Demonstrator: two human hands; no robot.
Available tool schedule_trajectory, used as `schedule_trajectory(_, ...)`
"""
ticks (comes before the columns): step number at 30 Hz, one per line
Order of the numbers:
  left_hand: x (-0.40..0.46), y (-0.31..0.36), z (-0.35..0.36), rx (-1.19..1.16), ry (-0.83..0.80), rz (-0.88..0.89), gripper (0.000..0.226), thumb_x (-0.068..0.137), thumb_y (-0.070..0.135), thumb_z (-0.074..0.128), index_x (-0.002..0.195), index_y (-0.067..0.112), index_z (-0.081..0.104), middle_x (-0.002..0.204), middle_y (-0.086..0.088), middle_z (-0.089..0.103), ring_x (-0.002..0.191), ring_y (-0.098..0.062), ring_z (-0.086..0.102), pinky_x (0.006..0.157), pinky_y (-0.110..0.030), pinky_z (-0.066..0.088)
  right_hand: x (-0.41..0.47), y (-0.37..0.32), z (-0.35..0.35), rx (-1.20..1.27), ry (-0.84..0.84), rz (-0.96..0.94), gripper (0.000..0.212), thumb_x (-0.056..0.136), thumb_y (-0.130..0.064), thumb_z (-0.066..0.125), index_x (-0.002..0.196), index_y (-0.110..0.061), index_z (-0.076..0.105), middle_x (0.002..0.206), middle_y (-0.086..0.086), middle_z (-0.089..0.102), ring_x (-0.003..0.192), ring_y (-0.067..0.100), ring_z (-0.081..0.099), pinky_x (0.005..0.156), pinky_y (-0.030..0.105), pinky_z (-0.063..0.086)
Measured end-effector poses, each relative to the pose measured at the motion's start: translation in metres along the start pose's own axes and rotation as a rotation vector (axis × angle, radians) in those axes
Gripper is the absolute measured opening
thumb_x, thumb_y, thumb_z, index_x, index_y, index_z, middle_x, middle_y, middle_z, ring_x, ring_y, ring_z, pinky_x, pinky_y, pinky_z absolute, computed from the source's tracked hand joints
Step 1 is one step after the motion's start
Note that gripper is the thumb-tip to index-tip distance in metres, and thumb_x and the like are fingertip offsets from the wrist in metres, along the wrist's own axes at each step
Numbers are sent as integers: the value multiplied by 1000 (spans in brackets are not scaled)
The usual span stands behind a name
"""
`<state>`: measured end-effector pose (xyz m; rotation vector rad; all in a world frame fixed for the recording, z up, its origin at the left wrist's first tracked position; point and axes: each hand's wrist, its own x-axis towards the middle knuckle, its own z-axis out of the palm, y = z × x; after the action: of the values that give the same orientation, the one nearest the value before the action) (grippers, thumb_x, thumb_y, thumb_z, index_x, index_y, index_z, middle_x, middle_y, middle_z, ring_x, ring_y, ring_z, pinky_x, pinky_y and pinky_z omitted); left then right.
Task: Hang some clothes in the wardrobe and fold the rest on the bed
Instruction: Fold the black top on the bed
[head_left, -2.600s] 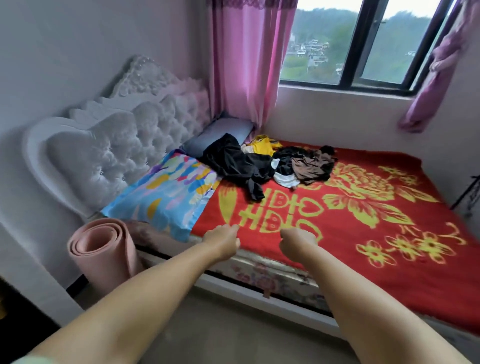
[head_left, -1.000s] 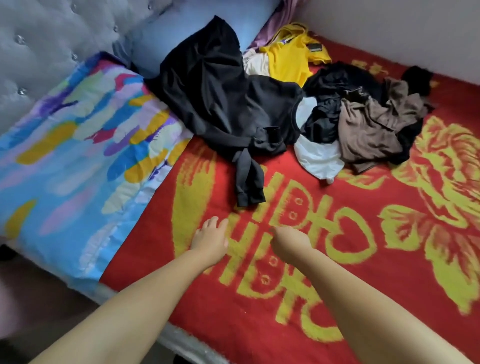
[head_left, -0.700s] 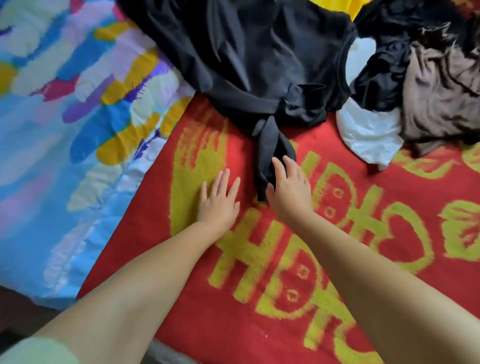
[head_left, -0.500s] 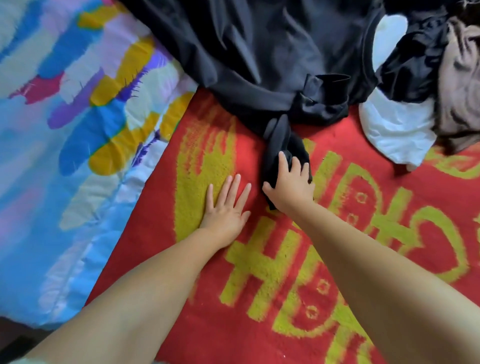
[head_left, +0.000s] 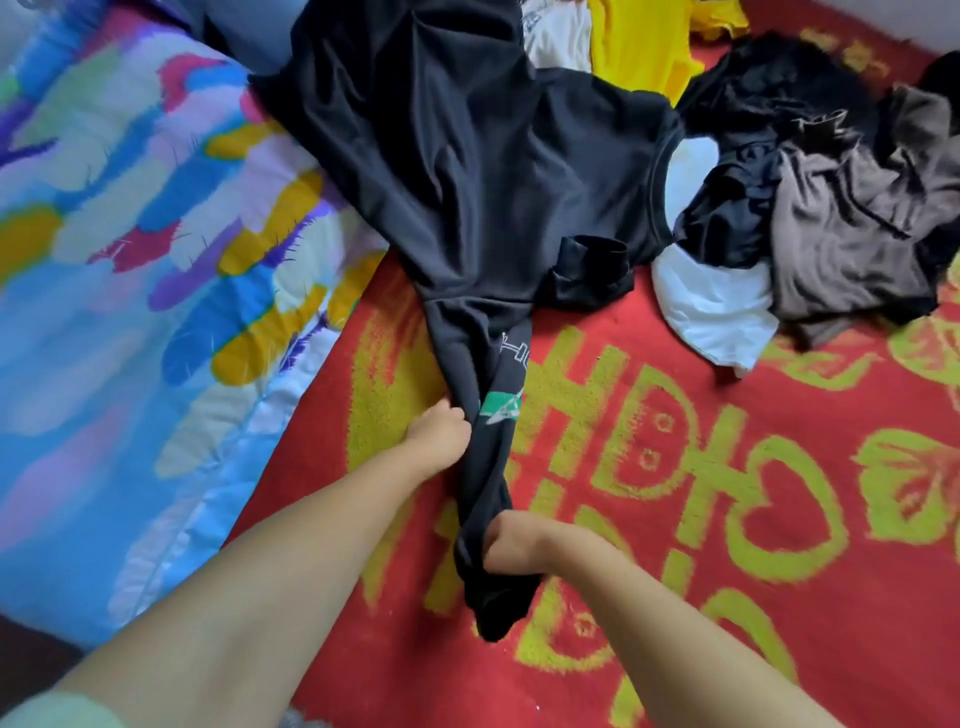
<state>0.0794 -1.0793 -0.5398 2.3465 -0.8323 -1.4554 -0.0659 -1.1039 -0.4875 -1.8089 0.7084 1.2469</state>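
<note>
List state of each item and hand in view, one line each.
black garment: crumpled, one end pulled out long toward the person, both hands on it
left hand: grip closed on the stretched part
right hand: grip closed nearer the garment's end
yellow garment: unfolded, in the pile
brown garment: crumpled, in the pile
white garment: crumpled, partly under darker clothes
red blanket: spread flat
colourful pillow: lying flat beside the blanket

Both arms were stretched forward; the left hand (head_left: 440, 434) and right hand (head_left: 511, 545) were clenched on the black garment (head_left: 483, 208).
</note>
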Motion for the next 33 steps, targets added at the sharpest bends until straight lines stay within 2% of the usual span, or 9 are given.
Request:
schedule_trajectory(2, -21, 11, 0, -637, -17, -152, 16, 97, 15, 40, 99, 17, 56, 111, -6, 60, 100, -21, 53, 82, -31, 42, -18, 1, 27, 226, -61, -30, 12, 80, -16, 47, 81, -17, 58, 56, -4, 50, 42, 14, 46, 38, 18, 36)
schedule_trajectory(6, -61, 24, 21, -1279, 18, -195, 31, 99, 28, 51, 126, 13, 54, 120, -7, 65, 107, -28, 63, 94, -41, 51, -51, 10, 57, 189, -175, -76, 8, 77, -15, 50, 79, -11, 57, 58, 1, 50, 44, 17, 47, 38, 15, 37)
schedule_trajectory(9, -105, 51, 44, -1075, 108, -143, 20, 100, 32, 48, 115, 21, 53, 101, 5, 65, 86, -15, 64, 70, -25, 54, -79, 34, 79, 99, -193, -41, 14, 82, -19, 55, 69, -12, 54, 58, 2, 51, 41, 15, 50, 39, 16, 38)
schedule_trajectory(14, -195, 108, 95, -893, -101, 117, 30, 102, 20, 44, 128, 7, 54, 116, -7, 67, 103, -23, 64, 95, -37, 49, -143, 115, 93, 499, 125, -18, 8, 90, -11, 58, 86, -18, 55, 76, -8, 55, 78, 9, 56, 65, 23, 49)
schedule_trajectory(17, -237, 131, 121, -462, -208, 324, 29, 100, 21, 46, 124, 10, 58, 124, -5, 63, 115, -19, 58, 103, -34, 43, -178, 138, 79, 1220, 403, -87, 12, 97, -16, 50, 94, -14, 62, 77, 0, 67, 69, 11, 62, 67, 29, 53)
schedule_trajectory(22, -281, 153, 145, -278, -426, 287, 28, 99, 26, 49, 122, 12, 57, 121, -7, 64, 108, -18, 59, 88, -31, 45, -220, 140, 53, 1927, 333, -536, 35, 101, -33, 41, 106, -7, 64, 89, 11, 71, 76, 24, 69, 64, 31, 56)
schedule_trajectory(25, -292, 160, 131, -155, -509, 299, 23, 98, 24, 49, 115, 10, 58, 111, -5, 64, 97, -15, 57, 86, -30, 47, -233, 142, 46, 1945, 516, -535, 22, 99, -31, 47, 102, -14, 60, 86, 6, 69, 77, 21, 67, 67, 32, 54)
schedule_trajectory(28, -291, 169, 108, 165, -332, 380, 21, 95, 20, 48, 98, 1, 58, 94, -11, 60, 87, -22, 58, 76, -36, 47, -252, 147, 35, 1742, 715, -424, 17, 93, -11, 49, 104, -11, 61, 90, 12, 67, 77, 23, 66, 66, 31, 54)
schedule_trajectory(33, -289, 189, 51, 69, 212, 477, 37, 87, 1, 45, 122, 7, 55, 119, -12, 59, 108, -28, 57, 90, -29, 44, -306, 140, 28, 857, 444, -437, 28, 91, -9, 55, 85, -27, 75, 80, -1, 71, 73, 13, 67, 66, 23, 52)
